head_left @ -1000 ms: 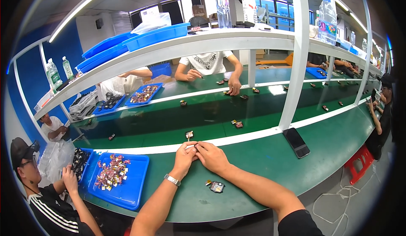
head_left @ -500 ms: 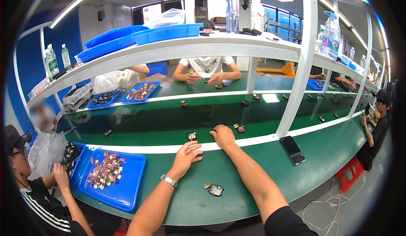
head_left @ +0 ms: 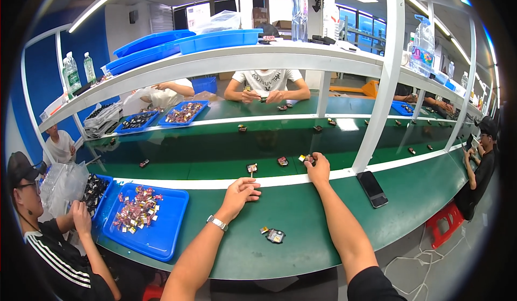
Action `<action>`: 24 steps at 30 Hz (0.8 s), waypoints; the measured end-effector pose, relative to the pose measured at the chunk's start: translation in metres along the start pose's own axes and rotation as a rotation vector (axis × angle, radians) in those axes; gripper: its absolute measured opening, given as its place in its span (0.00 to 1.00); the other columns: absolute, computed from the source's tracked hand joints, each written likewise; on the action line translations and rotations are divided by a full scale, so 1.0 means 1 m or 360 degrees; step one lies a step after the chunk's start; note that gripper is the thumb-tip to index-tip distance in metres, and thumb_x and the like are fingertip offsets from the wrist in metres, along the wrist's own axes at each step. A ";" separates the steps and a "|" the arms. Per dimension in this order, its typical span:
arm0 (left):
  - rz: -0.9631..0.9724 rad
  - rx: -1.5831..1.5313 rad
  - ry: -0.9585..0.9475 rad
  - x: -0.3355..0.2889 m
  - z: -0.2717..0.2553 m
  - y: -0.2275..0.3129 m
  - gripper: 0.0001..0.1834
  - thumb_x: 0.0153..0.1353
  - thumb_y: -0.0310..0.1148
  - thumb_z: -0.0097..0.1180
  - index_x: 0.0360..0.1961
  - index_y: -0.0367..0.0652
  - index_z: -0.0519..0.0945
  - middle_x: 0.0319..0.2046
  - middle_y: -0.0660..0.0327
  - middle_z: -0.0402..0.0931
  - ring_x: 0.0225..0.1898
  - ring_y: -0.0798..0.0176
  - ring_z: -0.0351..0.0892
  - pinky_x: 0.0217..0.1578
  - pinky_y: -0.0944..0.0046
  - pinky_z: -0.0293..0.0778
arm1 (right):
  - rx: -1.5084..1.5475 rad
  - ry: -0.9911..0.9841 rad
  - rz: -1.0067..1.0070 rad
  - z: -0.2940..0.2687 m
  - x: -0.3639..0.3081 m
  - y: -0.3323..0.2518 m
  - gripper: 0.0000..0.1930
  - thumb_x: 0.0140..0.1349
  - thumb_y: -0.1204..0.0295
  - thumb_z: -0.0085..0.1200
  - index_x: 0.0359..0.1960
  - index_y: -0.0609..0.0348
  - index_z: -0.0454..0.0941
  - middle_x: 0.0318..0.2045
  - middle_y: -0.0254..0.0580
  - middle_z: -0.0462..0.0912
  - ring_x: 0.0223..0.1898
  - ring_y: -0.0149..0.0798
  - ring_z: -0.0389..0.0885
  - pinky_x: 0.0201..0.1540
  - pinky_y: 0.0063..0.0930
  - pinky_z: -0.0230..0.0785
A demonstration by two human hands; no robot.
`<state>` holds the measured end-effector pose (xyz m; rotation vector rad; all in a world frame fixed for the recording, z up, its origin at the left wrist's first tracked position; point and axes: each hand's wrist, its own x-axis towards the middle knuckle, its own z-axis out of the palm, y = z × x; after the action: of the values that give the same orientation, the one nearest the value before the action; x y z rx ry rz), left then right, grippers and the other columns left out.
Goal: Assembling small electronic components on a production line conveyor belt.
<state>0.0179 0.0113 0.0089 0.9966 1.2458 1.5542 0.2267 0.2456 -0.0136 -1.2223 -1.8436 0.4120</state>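
My right hand [head_left: 319, 169] reaches over the far side of the white rail, its fingertips closed on a small dark electronic assembly [head_left: 309, 160] with a yellow-and-white tab. My left hand [head_left: 240, 197], a metal-banded watch on its wrist, hovers over the near side of the rail with fingers stretched out and nothing in them. Just beyond its fingertips lies another small assembly [head_left: 252, 168] with a pale face. Between the hands, farther back, sits a third assembly [head_left: 283, 161]. One more assembly [head_left: 275, 236], with a small tab beside it, rests on the green worktop between my forearms.
A blue tray [head_left: 180, 215] heaped with small pink-and-yellow parts stands at left, near a seated co-worker [head_left: 48, 247]. A dark phone [head_left: 372, 189] lies right of my right arm, near a white post [head_left: 379, 85]. A shelf [head_left: 226, 64] with trays and bottles spans above the green belt [head_left: 215, 163].
My right hand has moved right along the belt, uncovering one assembly and reaching the one with the yellow-and-white tab. My left hand stays near the rail. The view has shifted slightly.
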 end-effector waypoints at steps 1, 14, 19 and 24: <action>-0.0001 -0.0006 0.0032 -0.003 -0.002 0.001 0.16 0.69 0.26 0.48 0.55 0.31 0.71 0.49 0.50 0.78 0.42 0.63 0.81 0.43 0.65 0.81 | 0.0019 -0.0015 -0.0003 -0.003 -0.008 -0.012 0.24 0.52 0.71 0.67 0.51 0.62 0.74 0.46 0.48 0.81 0.49 0.50 0.77 0.53 0.41 0.70; -0.0292 -0.0139 -0.0541 -0.008 -0.010 0.011 0.21 0.72 0.36 0.47 0.60 0.34 0.72 0.47 0.58 0.78 0.41 0.67 0.79 0.43 0.65 0.77 | 0.0518 -0.1065 -0.1041 -0.052 -0.095 -0.110 0.32 0.55 0.77 0.62 0.63 0.49 0.69 0.57 0.41 0.73 0.59 0.47 0.70 0.62 0.39 0.65; -0.0231 -0.0149 -0.0444 -0.010 -0.003 0.011 0.22 0.69 0.27 0.51 0.63 0.35 0.68 0.50 0.56 0.77 0.48 0.63 0.80 0.49 0.63 0.81 | 0.0465 -0.0792 -0.1275 -0.047 -0.095 -0.110 0.25 0.55 0.76 0.62 0.57 0.49 0.75 0.57 0.41 0.73 0.58 0.46 0.71 0.59 0.39 0.67; -0.0198 -0.0213 -0.0318 -0.011 0.006 0.010 0.21 0.69 0.23 0.49 0.62 0.36 0.68 0.51 0.55 0.76 0.50 0.61 0.79 0.54 0.60 0.80 | 0.0300 -0.0550 -0.1328 -0.039 -0.101 -0.111 0.14 0.53 0.76 0.63 0.42 0.53 0.80 0.55 0.44 0.75 0.57 0.49 0.72 0.57 0.40 0.68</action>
<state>0.0253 0.0010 0.0186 0.9449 1.0319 1.3865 0.2084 0.0995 0.0347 -0.1911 -2.3464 0.3156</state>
